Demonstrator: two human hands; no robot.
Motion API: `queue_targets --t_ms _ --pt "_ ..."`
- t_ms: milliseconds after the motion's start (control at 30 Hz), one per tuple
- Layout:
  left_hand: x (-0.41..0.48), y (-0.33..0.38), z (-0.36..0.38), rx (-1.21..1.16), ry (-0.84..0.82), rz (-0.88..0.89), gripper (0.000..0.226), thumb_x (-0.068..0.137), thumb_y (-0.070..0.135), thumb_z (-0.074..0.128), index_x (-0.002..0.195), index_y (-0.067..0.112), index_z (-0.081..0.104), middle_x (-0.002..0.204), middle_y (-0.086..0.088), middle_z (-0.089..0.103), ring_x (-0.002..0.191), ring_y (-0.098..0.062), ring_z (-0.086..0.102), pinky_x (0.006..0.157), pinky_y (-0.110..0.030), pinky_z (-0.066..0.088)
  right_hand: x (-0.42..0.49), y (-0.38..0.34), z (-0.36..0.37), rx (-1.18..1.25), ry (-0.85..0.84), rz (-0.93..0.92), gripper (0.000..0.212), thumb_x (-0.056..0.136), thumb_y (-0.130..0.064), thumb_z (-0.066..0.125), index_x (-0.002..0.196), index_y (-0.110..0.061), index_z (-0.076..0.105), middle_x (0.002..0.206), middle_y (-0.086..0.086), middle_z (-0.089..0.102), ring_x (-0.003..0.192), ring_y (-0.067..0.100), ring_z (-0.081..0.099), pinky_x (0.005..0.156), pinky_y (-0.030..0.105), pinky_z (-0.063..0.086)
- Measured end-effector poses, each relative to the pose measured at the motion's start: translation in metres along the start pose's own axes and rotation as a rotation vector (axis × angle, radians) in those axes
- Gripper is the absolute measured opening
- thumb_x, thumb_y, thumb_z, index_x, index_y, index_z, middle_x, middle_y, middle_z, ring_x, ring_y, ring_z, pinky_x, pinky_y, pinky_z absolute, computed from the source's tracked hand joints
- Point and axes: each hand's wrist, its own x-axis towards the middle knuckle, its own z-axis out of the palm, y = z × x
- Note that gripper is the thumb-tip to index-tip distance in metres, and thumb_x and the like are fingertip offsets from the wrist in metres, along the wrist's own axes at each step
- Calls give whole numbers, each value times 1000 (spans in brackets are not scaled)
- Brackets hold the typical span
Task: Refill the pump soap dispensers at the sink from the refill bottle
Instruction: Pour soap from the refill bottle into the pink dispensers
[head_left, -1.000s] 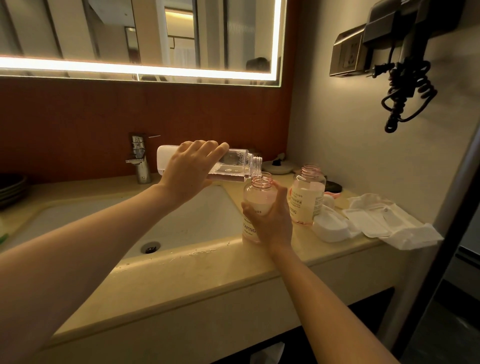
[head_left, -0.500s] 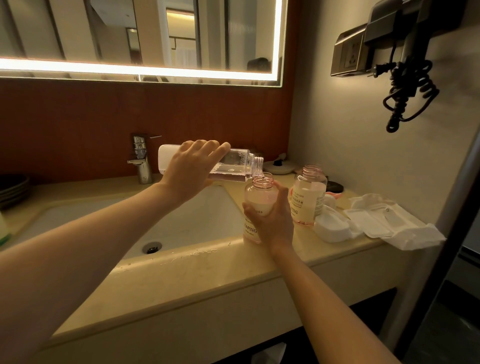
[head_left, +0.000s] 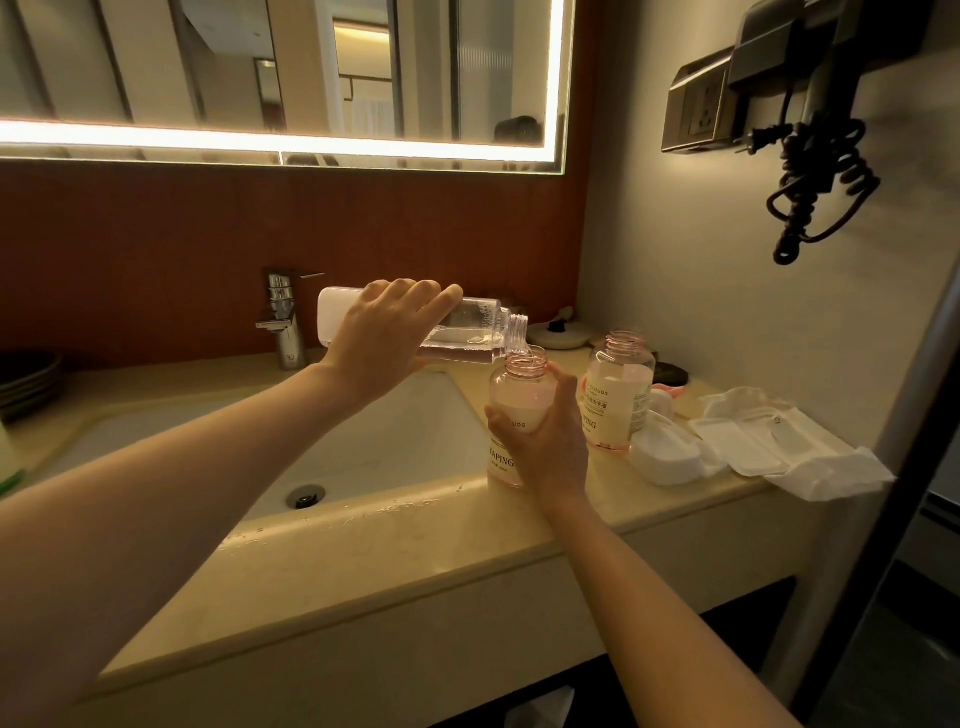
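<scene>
- While the left hand (head_left: 387, 340) grasps the refill bottle (head_left: 467, 332) tipped sideways, its mouth sits over the near dispenser (head_left: 511, 410).
- Right hand (head_left: 545, 441) grips that dispenser on the counter (head_left: 415, 551), beside the sink (head_left: 363, 447); a second dispenser (head_left: 621, 389) stands just behind.

The counter's right end (head_left: 675, 499) is crowded by a second dispenser bottle (head_left: 621, 389), a white lidded case (head_left: 667, 457) and crumpled wipes (head_left: 789, 447), set close together. Open room is left over the sink basin (head_left: 363, 447) and along the wet front ledge (head_left: 363, 561); the faucet (head_left: 283, 317) blocks the back
</scene>
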Motion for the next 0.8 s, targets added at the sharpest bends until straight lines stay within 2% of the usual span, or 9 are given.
queue_targets --t_ms 200,367,667,800 --pt "0 0 0 -9 -6 4 75 63 26 85 122 15 40 106 -8 62 91 -27 62 78 -42 51 1 0 1 -1 -4 15 75 72 -43 72 131 -24 30 129 3 49 115 22 48 77 33 45" --pt "1 -1 -1 -1 -1 8 76 62 29 85 122 14 41 106 -8 63 90 -27 63 77 -41 51 1 -1 1 -9 3 -5 74 73 -43 72 131 -22 31 129 5 49 114 23 49 75 29 42" --pt "1 0 -3 -9 -15 11 76 62 26 85 122 14 39 106 -9 62 90 -28 63 77 -43 51 0 0 1 -2 -2 2 75 72 -44 71 132 -24 30 128 3 49 112 21 48 74 29 40" --pt "1 0 -4 -4 -16 15 76 62 21 86 122 13 40 106 -10 63 90 -29 63 77 -43 51 1 0 1 -6 -7 7 75 72 -45 71 131 -25 29 129 3 49 113 21 48 76 31 44"
